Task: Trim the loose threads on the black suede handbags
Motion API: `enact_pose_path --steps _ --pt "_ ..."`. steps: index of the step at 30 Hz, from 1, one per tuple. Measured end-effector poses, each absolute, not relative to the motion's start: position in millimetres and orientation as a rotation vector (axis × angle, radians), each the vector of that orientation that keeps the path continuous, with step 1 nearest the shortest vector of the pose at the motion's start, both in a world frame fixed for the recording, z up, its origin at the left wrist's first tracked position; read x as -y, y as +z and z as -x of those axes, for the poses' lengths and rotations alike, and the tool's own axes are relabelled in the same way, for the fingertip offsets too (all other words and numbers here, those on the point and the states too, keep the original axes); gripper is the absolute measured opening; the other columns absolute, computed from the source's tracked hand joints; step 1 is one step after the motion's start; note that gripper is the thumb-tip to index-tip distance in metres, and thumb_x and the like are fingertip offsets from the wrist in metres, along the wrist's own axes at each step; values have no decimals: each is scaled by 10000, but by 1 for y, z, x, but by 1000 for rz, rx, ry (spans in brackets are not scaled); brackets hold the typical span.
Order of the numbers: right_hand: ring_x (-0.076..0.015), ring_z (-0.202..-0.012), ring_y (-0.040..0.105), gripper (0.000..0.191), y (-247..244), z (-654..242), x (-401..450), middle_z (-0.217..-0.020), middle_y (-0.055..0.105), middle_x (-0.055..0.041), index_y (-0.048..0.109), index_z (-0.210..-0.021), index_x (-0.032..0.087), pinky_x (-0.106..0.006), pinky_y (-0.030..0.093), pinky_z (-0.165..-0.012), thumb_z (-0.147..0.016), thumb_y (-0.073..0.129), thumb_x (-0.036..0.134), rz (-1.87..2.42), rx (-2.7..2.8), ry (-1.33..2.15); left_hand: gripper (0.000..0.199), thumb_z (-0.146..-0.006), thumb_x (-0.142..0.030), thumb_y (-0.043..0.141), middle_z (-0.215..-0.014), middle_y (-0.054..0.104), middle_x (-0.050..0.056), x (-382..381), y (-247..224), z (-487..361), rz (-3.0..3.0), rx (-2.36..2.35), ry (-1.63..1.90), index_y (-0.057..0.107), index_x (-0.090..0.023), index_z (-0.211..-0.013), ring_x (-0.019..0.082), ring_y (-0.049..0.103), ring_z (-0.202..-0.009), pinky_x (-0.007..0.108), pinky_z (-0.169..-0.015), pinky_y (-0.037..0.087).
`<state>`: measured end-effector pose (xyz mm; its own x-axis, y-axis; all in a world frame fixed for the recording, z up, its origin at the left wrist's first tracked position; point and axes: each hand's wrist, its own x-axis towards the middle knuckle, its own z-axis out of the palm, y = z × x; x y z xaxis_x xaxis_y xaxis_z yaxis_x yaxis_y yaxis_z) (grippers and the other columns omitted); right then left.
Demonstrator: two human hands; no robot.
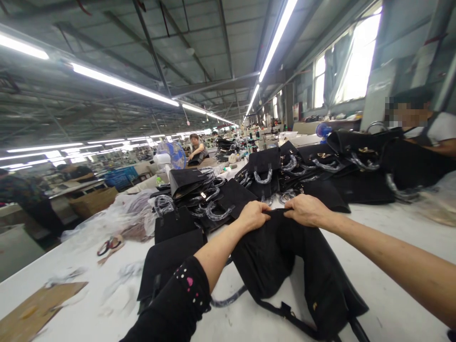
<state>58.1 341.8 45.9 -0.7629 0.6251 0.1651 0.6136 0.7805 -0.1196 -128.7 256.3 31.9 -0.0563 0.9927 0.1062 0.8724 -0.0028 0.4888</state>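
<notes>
A black bag (265, 256) is held up over the white table, its far edge raised and its straps hanging toward me. My left hand (254, 216) pinches that edge near the middle. Close beside it on the right, my right hand (304, 210) grips the same edge, with a small gap between the two hands. The bag's body folds and sags below them, and a small gold-coloured fitting shows on its lower right part. A plastic-wrapped handle (230, 299) lies at its left side.
Black bags with wrapped handles (263, 166) are piled behind my hands, more (171, 256) at left. Scissors (110, 244), clear plastic (103, 218) and cardboard (39, 308) lie left on the table (89, 280). A person (436, 128) is at the right; a fan (174, 154) stands farther back.
</notes>
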Motion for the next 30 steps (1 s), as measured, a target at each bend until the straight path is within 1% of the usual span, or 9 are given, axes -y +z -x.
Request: enact_pose_path --steps 4,6,9,14,16,21,24,26,30 --pt "-246 -721 617 337 44 -50 -344 -687 649 -78 675 -688 216 -301 317 -563 -811 492 470 937 2760 74 240 -745 -231 614 -841 706 4 -255 35 127 -2046 -2044 598 732 -218 -954 183 621 -817 251 -765 469" --pt "-245 -726 617 353 44 -47 -346 -693 652 -78 674 -694 211 -300 319 -567 -821 481 478 913 2755 92 234 -753 -289 631 -867 705 21 -257 36 123 -2099 -2075 592 723 -204 -951 194 620 -823 260 -760 468" --pt "-232 -736 618 325 43 -49 -346 -725 662 -61 684 -754 220 -292 332 -574 -828 478 460 862 2769 162 295 -741 -373 677 -892 700 45 -262 37 116 -2167 -2125 591 703 -191 -972 213 619 -831 274 -747 462" --pt "-168 -784 625 228 39 -68 -347 -840 687 3 674 -943 242 -242 394 -635 -782 546 342 836 2794 370 192 -806 -371 632 -784 691 17 -269 36 114 -2253 -2114 557 721 -218 -882 184 616 -777 246 -716 443" --pt "-163 -787 624 232 38 -77 -349 -844 685 2 669 -947 220 -232 403 -642 -754 569 303 885 2787 425 175 -807 -357 634 -773 693 11 -271 36 115 -2279 -2090 540 727 -222 -867 175 615 -768 239 -708 438" --pt "-169 -695 610 162 39 -87 -353 -705 650 -3 675 -807 200 -241 377 -573 -763 558 304 962 2803 453 156 -812 -306 625 -813 707 9 -271 38 114 -2336 -2026 499 729 -229 -899 170 625 -780 233 -698 446" --pt "-181 -677 609 198 40 -84 -351 -671 639 -13 670 -762 206 -251 366 -556 -791 538 351 972 2809 401 213 -840 -358 600 -907 713 5 -268 38 113 -2369 -2022 502 706 -255 -993 174 633 -836 235 -725 457" --pt "-198 -712 619 244 40 -79 -350 -697 653 -29 670 -758 209 -262 375 -579 -815 519 392 963 2807 346 239 -870 -400 561 -916 714 9 -265 38 112 -2424 -2050 467 700 -264 -1010 179 638 -850 241 -737 461" --pt "-251 -844 643 247 38 -66 -345 -853 694 -73 696 -886 233 -303 409 -673 -830 510 387 951 2809 220 253 -901 -385 513 -880 716 41 -263 36 106 -2510 -2092 384 717 -242 -948 212 648 -861 276 -760 465"
